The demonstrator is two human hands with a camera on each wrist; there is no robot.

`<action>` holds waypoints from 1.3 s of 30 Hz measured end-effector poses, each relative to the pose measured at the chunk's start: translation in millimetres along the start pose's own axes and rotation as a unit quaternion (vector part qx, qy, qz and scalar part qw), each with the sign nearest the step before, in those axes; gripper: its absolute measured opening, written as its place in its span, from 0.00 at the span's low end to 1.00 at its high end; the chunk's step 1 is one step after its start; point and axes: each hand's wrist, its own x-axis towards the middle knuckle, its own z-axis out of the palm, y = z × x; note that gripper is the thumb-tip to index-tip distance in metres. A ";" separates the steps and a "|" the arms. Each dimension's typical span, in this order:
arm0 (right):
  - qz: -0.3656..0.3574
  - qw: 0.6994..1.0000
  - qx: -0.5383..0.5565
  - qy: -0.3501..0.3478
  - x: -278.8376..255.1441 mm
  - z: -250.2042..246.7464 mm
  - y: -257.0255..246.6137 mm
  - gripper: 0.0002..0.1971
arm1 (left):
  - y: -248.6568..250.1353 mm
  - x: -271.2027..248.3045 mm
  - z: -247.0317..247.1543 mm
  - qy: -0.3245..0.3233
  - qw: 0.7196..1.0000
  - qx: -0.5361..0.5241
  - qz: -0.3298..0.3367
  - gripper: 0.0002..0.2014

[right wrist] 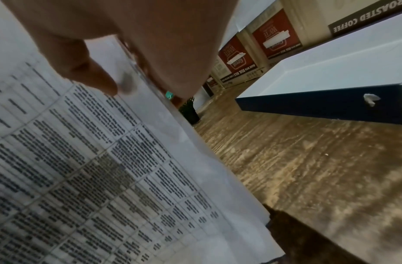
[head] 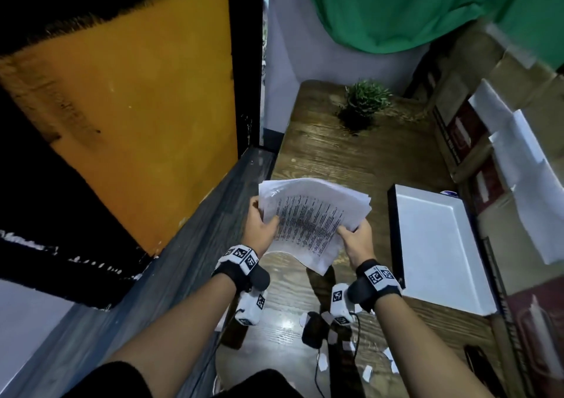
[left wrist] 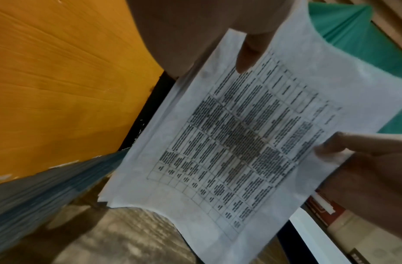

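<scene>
A stack of white sheets printed with a table [head: 311, 217] is held in the air above a wooden table [head: 351, 159]. My left hand [head: 261, 225] grips the stack's left edge, thumb on the top sheet. My right hand [head: 355, 238] grips its right edge, thumb also on top. In the left wrist view the stack of sheets [left wrist: 251, 142] fills the middle, with the left thumb [left wrist: 251, 51] pressing on it and the right hand [left wrist: 364, 160] at its far edge. The right wrist view shows the printed sheets [right wrist: 93, 169] under the right thumb [right wrist: 91, 78].
A shallow white tray with dark sides [head: 439, 245] lies on the table to the right. A small potted plant [head: 363, 104] stands at the far end. Cardboard boxes [head: 488, 141] line the right side. A yellow panel [head: 137, 107] stands at the left. Paper scraps [head: 323, 361] litter the floor.
</scene>
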 end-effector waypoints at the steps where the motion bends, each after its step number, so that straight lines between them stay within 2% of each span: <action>1: 0.002 1.000 -0.005 0.004 0.9 -0.8 -1.6 0.13 | -0.3 2.6 -2.2 -0.001 1.000 0.001 -0.007 0.19; 4: 0.003 1.000 0.008 0.001 3.2 -2.9 1.3 0.15 | -4.0 8.9 -7.3 -0.018 1.000 -0.007 -0.022 0.19; 6: -0.002 1.000 0.009 -0.005 1.9 0.8 3.3 0.16 | -7.8 10.7 -6.4 -0.042 0.998 0.020 -0.039 0.20; 8: -0.014 1.000 0.003 -0.004 0.0 7.5 1.9 0.13 | -12.4 12.2 -5.7 -0.037 0.996 0.058 -0.048 0.17; 11: -0.027 1.000 0.012 0.005 -2.6 5.3 -8.1 0.13 | -6.1 8.4 -9.4 -0.027 0.999 0.016 -0.035 0.14; 13: -0.041 0.999 0.020 -0.016 -4.3 -3.7 -12.6 0.13 | -5.7 7.7 -15.2 -0.031 0.999 -0.014 -0.028 0.18; 16: -0.067 0.996 0.004 -0.058 -8.1 -7.4 -15.0 0.21 | -11.4 4.6 -19.7 -0.046 0.999 -0.008 0.007 0.26; 18: -0.066 0.996 -0.006 -0.054 -9.1 -1.3 -9.9 0.24 | -16.2 1.8 -16.9 -0.040 0.999 0.001 0.013 0.27; 21: -0.065 0.998 -0.017 -0.017 -5.8 5.0 -4.2 0.17 | -9.2 -3.0 -13.2 -0.025 1.000 0.003 -0.009 0.21; 23: -0.075 0.997 -0.013 0.001 -4.5 3.9 -10.8 0.16 | -5.8 -3.9 -12.4 -0.016 1.000 -0.007 0.023 0.15; 25: -0.093 0.995 0.005 0.015 -6.6 2.3 -18.0 0.16 | -4.5 -6.6 -13.4 0.001 0.998 -0.023 0.063 0.16; 27: -0.092 0.995 0.008 0.022 -14.1 5.7 -15.5 0.17 | -13.4 -11.2 -11.6 0.022 0.997 -0.011 0.072 0.15; 30: -0.043 0.999 -0.003 -0.007 -27.5 15.5 5.6 0.17 | -33.4 -21.6 -4.5 0.023 0.999 0.022 0.007 0.07; 34: -0.027 1.000 -0.002 0.011 -32.5 16.2 16.9 0.15 | -30.6 -32.7 -1.1 0.027 0.999 0.023 -0.006 0.06; 35: -0.024 1.000 -0.001 0.015 -32.6 14.4 18.6 0.15 | -29.6 -33.8 -1.8 0.028 0.999 0.019 -0.001 0.07; 37: -0.011 1.000 -0.006 -0.001 -34.7 11.1 22.8 0.16 | -33.2 -33.8 -3.2 0.015 1.000 0.018 -0.003 0.15; 39: -0.001 1.000 -0.013 -0.024 -38.0 7.8 22.3 0.17 | -36.9 -33.0 -7.7 0.001 1.000 0.013 -0.024 0.19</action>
